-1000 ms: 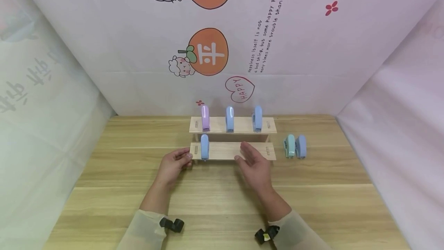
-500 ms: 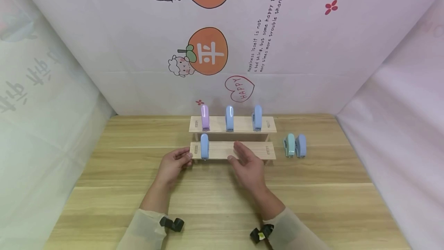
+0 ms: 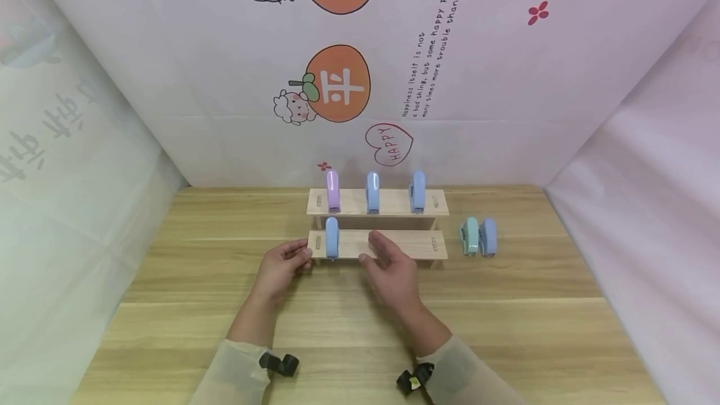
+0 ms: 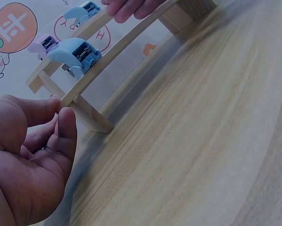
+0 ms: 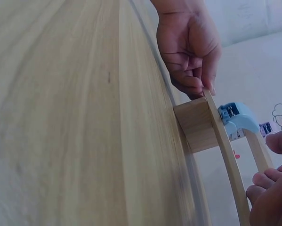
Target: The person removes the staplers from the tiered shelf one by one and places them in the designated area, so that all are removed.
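A two-tier wooden rack [image 3: 405,244] stands at the back of the table. My left hand [image 3: 279,269] pinches the left end of its lower shelf between thumb and fingers, clearly seen in the left wrist view. A blue stapler [image 3: 332,238] stands on that shelf near the left end. To its right, my right hand [image 3: 395,272] hovers at the shelf's front edge with thumb and fingers spread apart, holding nothing. On the upper shelf stand a purple stapler [image 3: 334,192], a blue stapler [image 3: 372,192] and another blue stapler [image 3: 417,192].
Right of the rack, a mint green stapler [image 3: 470,236] and a periwinkle stapler [image 3: 488,237] stand side by side on the wooden table [image 3: 349,330]. A white printed cloth [image 3: 478,67] rises behind the rack, and pale cloth hangs at both sides.
My right hand has slid left along the lower shelf, from near its right part to about its middle. The left hand and the staplers have stayed put.
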Available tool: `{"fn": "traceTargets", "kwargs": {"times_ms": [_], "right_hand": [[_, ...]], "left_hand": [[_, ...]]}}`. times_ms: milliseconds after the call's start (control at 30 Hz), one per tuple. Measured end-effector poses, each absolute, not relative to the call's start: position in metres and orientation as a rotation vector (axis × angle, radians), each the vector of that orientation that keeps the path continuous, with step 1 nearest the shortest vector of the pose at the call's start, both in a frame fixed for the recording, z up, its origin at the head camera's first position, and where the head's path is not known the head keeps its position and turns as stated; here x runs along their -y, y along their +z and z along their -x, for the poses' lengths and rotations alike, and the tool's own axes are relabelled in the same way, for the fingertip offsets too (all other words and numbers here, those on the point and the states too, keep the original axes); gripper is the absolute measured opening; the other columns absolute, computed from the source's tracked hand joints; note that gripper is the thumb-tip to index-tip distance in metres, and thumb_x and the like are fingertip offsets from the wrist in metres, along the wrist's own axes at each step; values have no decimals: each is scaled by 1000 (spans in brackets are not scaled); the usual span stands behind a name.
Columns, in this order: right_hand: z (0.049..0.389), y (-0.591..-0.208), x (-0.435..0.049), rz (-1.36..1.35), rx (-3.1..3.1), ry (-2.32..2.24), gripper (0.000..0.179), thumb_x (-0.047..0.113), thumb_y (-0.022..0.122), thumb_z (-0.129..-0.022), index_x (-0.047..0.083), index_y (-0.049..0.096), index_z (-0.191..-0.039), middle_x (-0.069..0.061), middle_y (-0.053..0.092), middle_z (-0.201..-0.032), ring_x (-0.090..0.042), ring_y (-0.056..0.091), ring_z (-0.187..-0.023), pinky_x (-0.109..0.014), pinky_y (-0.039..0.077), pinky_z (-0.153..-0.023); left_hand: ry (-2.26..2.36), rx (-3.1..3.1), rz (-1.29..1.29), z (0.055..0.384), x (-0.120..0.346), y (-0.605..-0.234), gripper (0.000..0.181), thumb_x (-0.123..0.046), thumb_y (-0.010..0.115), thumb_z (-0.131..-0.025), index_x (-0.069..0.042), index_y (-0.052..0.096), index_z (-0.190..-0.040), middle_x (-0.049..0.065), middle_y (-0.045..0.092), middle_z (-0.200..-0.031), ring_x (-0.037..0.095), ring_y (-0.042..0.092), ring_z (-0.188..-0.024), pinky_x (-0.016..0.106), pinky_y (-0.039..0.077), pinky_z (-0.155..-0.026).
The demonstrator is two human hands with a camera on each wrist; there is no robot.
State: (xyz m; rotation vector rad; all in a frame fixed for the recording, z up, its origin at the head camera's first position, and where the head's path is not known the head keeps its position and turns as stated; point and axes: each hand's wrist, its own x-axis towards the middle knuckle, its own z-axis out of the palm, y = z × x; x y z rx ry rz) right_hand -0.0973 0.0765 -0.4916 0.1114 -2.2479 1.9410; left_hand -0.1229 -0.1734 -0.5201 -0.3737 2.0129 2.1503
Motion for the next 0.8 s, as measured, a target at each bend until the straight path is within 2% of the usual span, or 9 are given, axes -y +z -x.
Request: {"fn": "traceTargets", "kwargs": {"times_ms": [200, 367, 800], "right_hand": [[96, -488, -70, -142, 2234, 1947, 50, 2, 80, -90, 0, 63, -137, -16, 64, -139, -31, 61, -130, -42, 53, -107], [97, -492, -67, -175, 2237, 1927, 50, 6, 81, -90, 5, 64, -138, -10, 66, -138, -26, 63, -128, -35, 54, -105], [98, -491, -54, -181, 2301, 1882, 53, 7, 82, -90, 6, 63, -140, -9, 65, -140, -22, 62, -129, -28, 52, -106]], "left_hand": [[2147, -2016, 379, 122, 173, -520, 40, -10, 73, -98, 2, 63, -135, 17, 68, -123, 19, 69, -97, 27, 63, -85], [2148, -2017, 375, 122, 173, -520, 41, -10, 73, -98, 3, 63, -136, 18, 68, -123, 19, 69, -97, 27, 63, -86], [2163, -2013, 383, 121, 172, -521, 39, -9, 73, -98, 2, 64, -134, 18, 68, -121, 23, 69, -99, 29, 63, -87]]}}
